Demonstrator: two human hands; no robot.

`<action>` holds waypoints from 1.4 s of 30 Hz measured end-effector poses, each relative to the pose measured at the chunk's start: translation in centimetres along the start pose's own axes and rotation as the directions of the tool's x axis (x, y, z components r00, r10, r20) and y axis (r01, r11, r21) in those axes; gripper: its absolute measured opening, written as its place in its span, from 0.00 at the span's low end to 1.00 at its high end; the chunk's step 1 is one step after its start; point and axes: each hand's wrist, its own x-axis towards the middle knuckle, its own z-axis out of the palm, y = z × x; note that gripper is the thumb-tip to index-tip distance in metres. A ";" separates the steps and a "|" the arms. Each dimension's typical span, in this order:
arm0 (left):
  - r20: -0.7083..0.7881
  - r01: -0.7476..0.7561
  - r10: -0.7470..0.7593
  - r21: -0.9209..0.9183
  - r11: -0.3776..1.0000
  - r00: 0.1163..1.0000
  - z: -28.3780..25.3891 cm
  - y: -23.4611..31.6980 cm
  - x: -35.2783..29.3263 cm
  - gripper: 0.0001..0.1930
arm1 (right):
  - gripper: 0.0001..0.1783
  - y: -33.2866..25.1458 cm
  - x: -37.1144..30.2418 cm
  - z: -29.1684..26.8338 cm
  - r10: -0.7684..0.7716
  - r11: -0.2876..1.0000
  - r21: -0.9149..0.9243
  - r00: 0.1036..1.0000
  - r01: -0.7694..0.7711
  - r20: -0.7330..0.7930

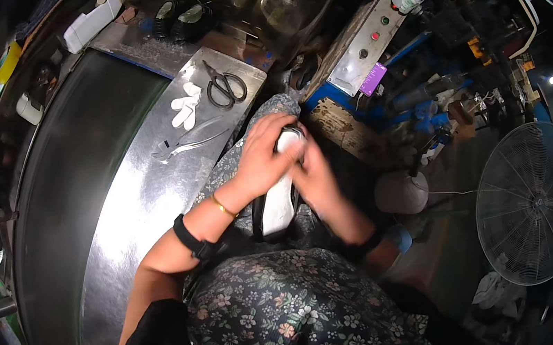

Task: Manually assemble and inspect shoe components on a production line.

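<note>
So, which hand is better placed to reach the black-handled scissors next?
Left, probably: the left hand is nearer the black-handled scissors, toward the metal tabletop; the right hand is farther off, at the right side of the shoe.

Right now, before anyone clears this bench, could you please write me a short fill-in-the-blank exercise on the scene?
1. The long piece at the person's hands has an upper face that is mostly ____.
2. On the left arm, between the bracelet and the elbow, sits a wide band coloured ____.
3. The scissors lie on a shiny table made of ____.
4. The large round fan stands on the person's ____ side.

Missing words: white; black; metal; right.
</note>
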 end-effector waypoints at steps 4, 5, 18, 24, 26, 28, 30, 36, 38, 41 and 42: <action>0.216 0.256 -0.242 -0.040 0.966 0.946 -1.4 -1.6 0.8 0.23 | 0.12 3.2 -3.9 -0.4 0.464 0.880 -0.104 0.885 -0.464 -0.028; 0.202 0.337 -0.305 -0.151 0.929 0.931 -2.0 -2.2 1.2 0.24 | 0.11 3.6 -3.5 -1.3 0.378 0.920 -0.123 0.926 -0.373 0.022; 0.401 0.808 -0.705 -0.359 0.467 0.586 -2.8 -4.8 -2.7 0.26 | 0.34 2.9 -1.7 2.5 0.585 0.791 -0.375 0.776 -0.484 0.234; 0.389 0.789 -0.687 -0.335 0.515 0.614 -3.2 -5.2 -0.4 0.26 | 0.30 2.3 1.2 1.9 0.544 0.773 -0.534 0.792 -0.343 0.278; 0.467 0.801 -0.653 -0.287 0.526 0.596 -3.5 -5.2 -0.3 0.28 | 0.37 1.9 -0.6 1.6 0.712 0.693 -0.184 0.620 -0.697 0.331; 0.476 0.793 -0.635 -0.340 0.505 0.608 -3.7 -5.2 -0.9 0.25 | 0.42 1.8 -2.5 1.0 0.624 0.699 0.081 0.661 -0.711 0.418; 0.427 0.550 -0.525 -0.830 0.097 0.736 -3.8 -5.2 -1.9 0.25 | 0.44 2.1 -3.0 1.4 0.598 0.629 0.262 0.671 -0.732 0.439; 0.039 0.426 -0.708 0.775 0.467 0.705 -3.8 -3.5 -2.7 0.29 | 0.47 1.5 -1.3 4.8 0.661 0.750 -0.256 0.687 -0.610 0.301; 0.100 0.335 -0.693 0.820 0.464 0.714 -4.7 -3.1 -0.3 0.29 | 0.49 1.6 -0.7 5.5 0.639 0.767 -0.291 0.723 -0.572 0.262; 0.380 0.420 -0.753 0.653 0.630 0.537 -7.2 -1.5 1.3 0.26 | 0.49 2.4 -1.2 5.9 0.604 0.776 0.015 0.750 -0.631 0.269; 0.452 0.631 -0.788 0.480 0.610 0.418 -8.1 -0.8 0.9 0.30 | 0.48 2.8 -1.7 5.7 0.610 0.752 0.087 0.739 -0.654 0.286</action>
